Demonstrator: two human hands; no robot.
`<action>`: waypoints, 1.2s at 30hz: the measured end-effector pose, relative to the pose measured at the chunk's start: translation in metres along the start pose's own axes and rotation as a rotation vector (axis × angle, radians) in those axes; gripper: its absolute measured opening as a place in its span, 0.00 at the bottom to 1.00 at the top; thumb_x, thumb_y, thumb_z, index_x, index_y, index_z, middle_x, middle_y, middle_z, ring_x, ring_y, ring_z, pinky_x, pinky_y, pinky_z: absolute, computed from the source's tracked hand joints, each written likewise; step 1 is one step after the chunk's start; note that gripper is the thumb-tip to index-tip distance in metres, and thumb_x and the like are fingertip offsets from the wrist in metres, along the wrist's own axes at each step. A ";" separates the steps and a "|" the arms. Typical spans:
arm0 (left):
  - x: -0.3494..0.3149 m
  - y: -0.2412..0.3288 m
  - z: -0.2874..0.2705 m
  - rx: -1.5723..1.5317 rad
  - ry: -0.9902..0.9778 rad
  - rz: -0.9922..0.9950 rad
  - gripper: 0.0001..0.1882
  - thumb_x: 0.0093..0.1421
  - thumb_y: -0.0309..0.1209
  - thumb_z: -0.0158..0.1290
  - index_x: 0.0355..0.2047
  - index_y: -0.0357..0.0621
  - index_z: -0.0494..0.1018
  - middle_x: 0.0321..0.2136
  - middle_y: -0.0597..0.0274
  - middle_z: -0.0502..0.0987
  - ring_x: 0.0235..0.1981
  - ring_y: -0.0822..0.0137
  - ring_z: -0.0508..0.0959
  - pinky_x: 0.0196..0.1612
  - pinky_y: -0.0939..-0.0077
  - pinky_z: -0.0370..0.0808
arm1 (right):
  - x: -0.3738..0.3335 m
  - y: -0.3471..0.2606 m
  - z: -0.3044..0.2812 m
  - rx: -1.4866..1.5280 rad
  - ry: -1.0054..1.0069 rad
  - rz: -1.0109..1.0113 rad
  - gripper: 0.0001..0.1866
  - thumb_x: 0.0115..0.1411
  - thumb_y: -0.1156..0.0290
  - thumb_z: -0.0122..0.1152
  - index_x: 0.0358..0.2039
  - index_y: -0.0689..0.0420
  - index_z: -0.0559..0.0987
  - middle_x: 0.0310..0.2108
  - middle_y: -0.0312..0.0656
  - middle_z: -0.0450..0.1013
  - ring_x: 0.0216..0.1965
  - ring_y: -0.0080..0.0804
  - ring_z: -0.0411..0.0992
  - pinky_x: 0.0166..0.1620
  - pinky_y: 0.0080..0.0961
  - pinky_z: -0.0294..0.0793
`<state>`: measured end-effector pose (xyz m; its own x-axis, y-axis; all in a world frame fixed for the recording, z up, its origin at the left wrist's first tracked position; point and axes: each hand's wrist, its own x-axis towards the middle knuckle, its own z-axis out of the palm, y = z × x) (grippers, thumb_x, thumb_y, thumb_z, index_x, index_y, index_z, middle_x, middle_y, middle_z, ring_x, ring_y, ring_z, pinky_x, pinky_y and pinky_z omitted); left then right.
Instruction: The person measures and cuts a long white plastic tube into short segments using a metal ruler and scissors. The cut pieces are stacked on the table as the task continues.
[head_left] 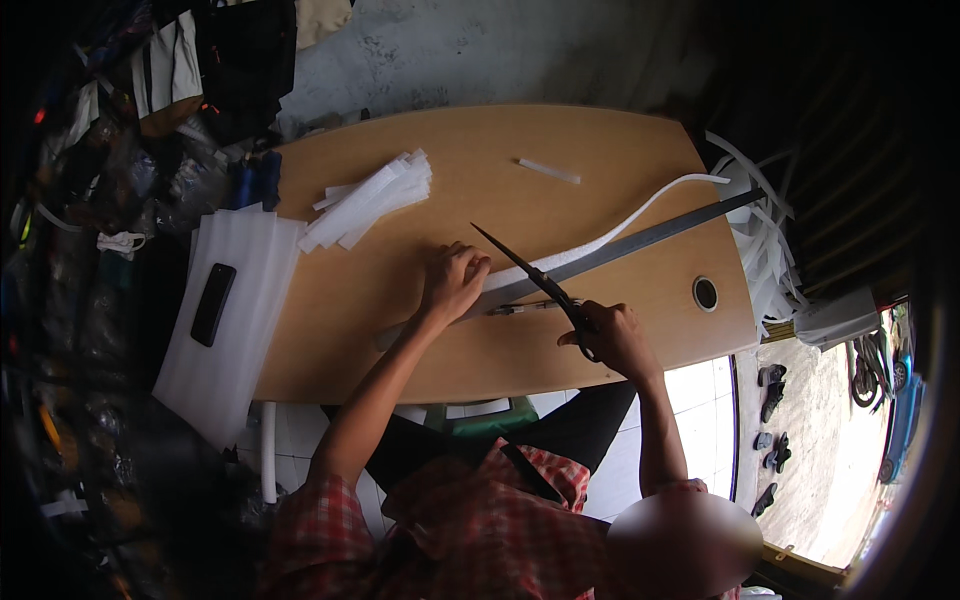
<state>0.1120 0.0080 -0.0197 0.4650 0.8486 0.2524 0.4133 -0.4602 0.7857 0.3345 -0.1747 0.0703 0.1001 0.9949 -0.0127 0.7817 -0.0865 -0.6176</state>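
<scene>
My right hand (622, 342) grips black scissors (540, 279) by the handles, their blades pointing to the far left above the table. The blades look closed together. My left hand (458, 283) has its fingers curled in at the near end of a long white foam strip (622, 229); the exact grip is partly hidden. From there the strip curves right to the table's far right edge. Beside it lies a long grey straightedge (660, 234), which passes close to my left hand. A thin cutter knife (522, 307) lies between my hands, near the scissors.
The wooden table (480, 150) bears a pile of cut white foam pieces (372, 200) and one short loose piece (549, 171). At left, a phone (212, 305) rests on foam sheets (245, 330). White strips (768, 250) hang past the right edge, near a round table hole (705, 293).
</scene>
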 end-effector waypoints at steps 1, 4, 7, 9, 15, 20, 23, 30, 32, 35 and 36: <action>-0.008 0.009 0.004 0.042 -0.012 -0.017 0.11 0.62 0.38 0.59 0.33 0.44 0.80 0.32 0.58 0.80 0.37 0.55 0.79 0.46 0.59 0.72 | 0.016 0.005 -0.008 -0.086 0.010 -0.014 0.21 0.51 0.53 0.78 0.32 0.59 0.83 0.19 0.47 0.76 0.24 0.48 0.77 0.30 0.40 0.75; -0.019 0.006 0.007 0.121 0.048 0.214 0.08 0.64 0.31 0.57 0.37 0.39 0.79 0.32 0.52 0.79 0.37 0.52 0.79 0.41 0.59 0.74 | 0.061 0.022 -0.019 -0.181 0.050 -0.073 0.18 0.53 0.54 0.76 0.32 0.56 0.84 0.18 0.44 0.76 0.24 0.45 0.78 0.31 0.42 0.74; -0.023 -0.003 0.001 0.053 0.013 0.262 0.06 0.64 0.24 0.55 0.39 0.37 0.78 0.33 0.50 0.78 0.37 0.50 0.79 0.41 0.58 0.74 | 0.097 0.037 -0.021 -0.276 0.047 -0.049 0.20 0.52 0.53 0.76 0.31 0.57 0.84 0.22 0.45 0.79 0.26 0.46 0.79 0.34 0.41 0.76; -0.028 -0.011 -0.007 0.007 -0.011 0.243 0.06 0.64 0.20 0.52 0.40 0.35 0.78 0.34 0.49 0.77 0.37 0.49 0.78 0.41 0.59 0.74 | 0.114 0.027 -0.019 -0.247 -0.014 -0.043 0.20 0.52 0.53 0.76 0.31 0.57 0.84 0.23 0.46 0.80 0.28 0.47 0.80 0.36 0.42 0.77; -0.048 -0.014 -0.040 0.020 -0.039 0.197 0.14 0.63 0.14 0.50 0.47 0.35 0.78 0.34 0.47 0.74 0.36 0.46 0.77 0.42 0.58 0.74 | 0.169 0.053 0.004 -0.234 -0.036 -0.149 0.19 0.52 0.57 0.76 0.40 0.55 0.84 0.31 0.47 0.82 0.38 0.49 0.81 0.42 0.44 0.78; -0.061 -0.018 -0.065 0.108 -0.063 0.165 0.17 0.62 0.13 0.50 0.50 0.35 0.78 0.35 0.47 0.73 0.36 0.47 0.77 0.42 0.58 0.74 | 0.208 0.069 0.015 -0.311 -0.051 -0.269 0.23 0.54 0.65 0.71 0.53 0.48 0.81 0.45 0.44 0.80 0.49 0.45 0.78 0.50 0.41 0.78; -0.069 -0.018 -0.071 0.104 -0.055 0.139 0.17 0.63 0.14 0.51 0.51 0.35 0.77 0.35 0.48 0.73 0.36 0.48 0.77 0.42 0.59 0.74 | 0.218 0.076 0.020 -0.489 -0.050 -0.277 0.23 0.55 0.66 0.71 0.52 0.46 0.82 0.51 0.42 0.76 0.56 0.43 0.74 0.55 0.41 0.75; -0.077 -0.028 -0.080 0.083 -0.007 0.120 0.15 0.65 0.18 0.52 0.51 0.34 0.77 0.36 0.49 0.73 0.36 0.50 0.78 0.41 0.60 0.75 | 0.193 0.059 0.022 -0.420 0.065 -0.273 0.20 0.56 0.71 0.70 0.51 0.51 0.82 0.51 0.44 0.75 0.57 0.45 0.71 0.58 0.41 0.71; -0.075 -0.028 -0.083 0.085 -0.012 0.111 0.14 0.66 0.19 0.52 0.51 0.35 0.78 0.36 0.50 0.73 0.36 0.50 0.79 0.42 0.60 0.75 | 0.178 0.053 0.028 -0.425 0.190 -0.358 0.18 0.56 0.69 0.70 0.49 0.51 0.82 0.52 0.43 0.74 0.58 0.42 0.70 0.59 0.41 0.70; -0.082 -0.034 -0.093 0.122 0.002 0.112 0.13 0.66 0.21 0.53 0.50 0.36 0.78 0.37 0.50 0.74 0.37 0.50 0.79 0.42 0.59 0.76 | 0.146 0.022 0.052 -0.124 -0.028 -0.493 0.13 0.58 0.65 0.69 0.43 0.52 0.82 0.45 0.39 0.74 0.53 0.41 0.72 0.56 0.39 0.69; -0.082 -0.035 -0.096 0.134 -0.014 0.093 0.12 0.65 0.22 0.55 0.48 0.37 0.79 0.38 0.51 0.75 0.38 0.51 0.79 0.43 0.59 0.76 | 0.139 0.024 0.058 -0.206 -0.009 -0.531 0.12 0.59 0.65 0.69 0.43 0.52 0.82 0.44 0.39 0.74 0.52 0.40 0.72 0.55 0.39 0.69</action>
<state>-0.0157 -0.0202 -0.0138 0.5165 0.7974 0.3122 0.4679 -0.5681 0.6770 0.3315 -0.0357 0.0082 -0.3439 0.9051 0.2502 0.8275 0.4180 -0.3748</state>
